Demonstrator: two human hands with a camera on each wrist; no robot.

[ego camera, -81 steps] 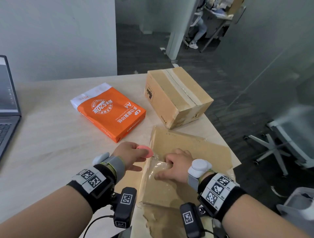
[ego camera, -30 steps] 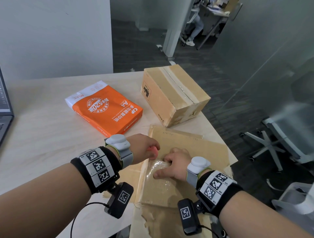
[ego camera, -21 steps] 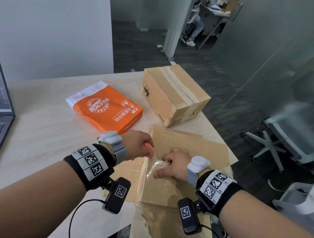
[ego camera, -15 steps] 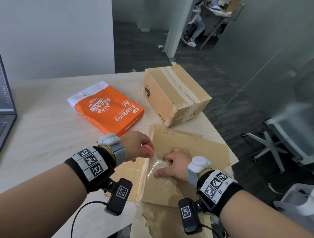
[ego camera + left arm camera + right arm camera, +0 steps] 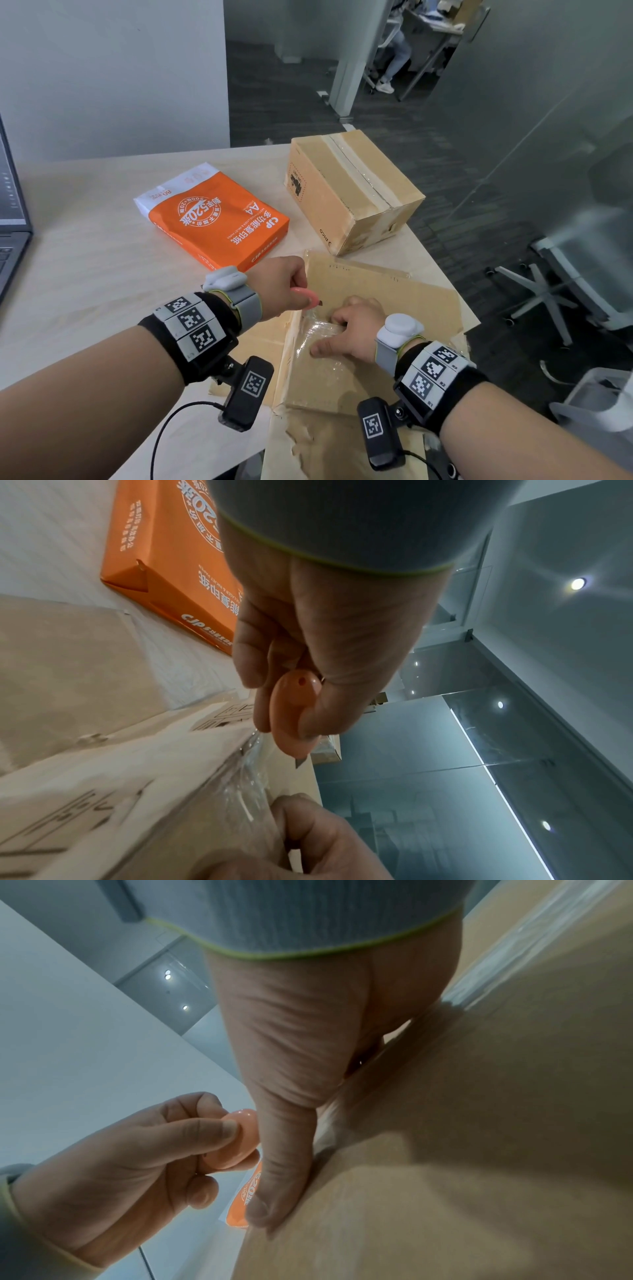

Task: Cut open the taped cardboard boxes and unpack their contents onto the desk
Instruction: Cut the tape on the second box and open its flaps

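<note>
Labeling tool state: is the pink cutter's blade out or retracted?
Out. A short metal blade tip protrudes from the pink cutter, pinched in the left hand, just above the clear tape on the flat cardboard box.

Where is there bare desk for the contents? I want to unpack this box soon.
Bare desk lies between the laptop and the orange paper ream. The right side is crowded: taped box, flat cardboard, both hands.

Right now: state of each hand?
Left hand: gripping the pink cutter, blade out.
Right hand: open, pressing flat on the near cardboard box.
</note>
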